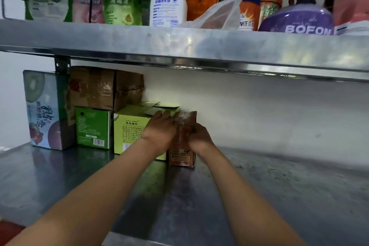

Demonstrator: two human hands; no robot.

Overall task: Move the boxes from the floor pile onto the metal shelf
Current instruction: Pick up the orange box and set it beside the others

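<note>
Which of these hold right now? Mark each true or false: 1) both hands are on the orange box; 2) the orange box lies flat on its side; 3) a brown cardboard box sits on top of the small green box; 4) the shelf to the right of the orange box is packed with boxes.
1) True: the left hand and right hand hold the orange box.
2) False: it stands upright on the metal shelf.
3) True: the brown cardboard box rests on the small green box.
4) False: that stretch shows bare metal.
</note>
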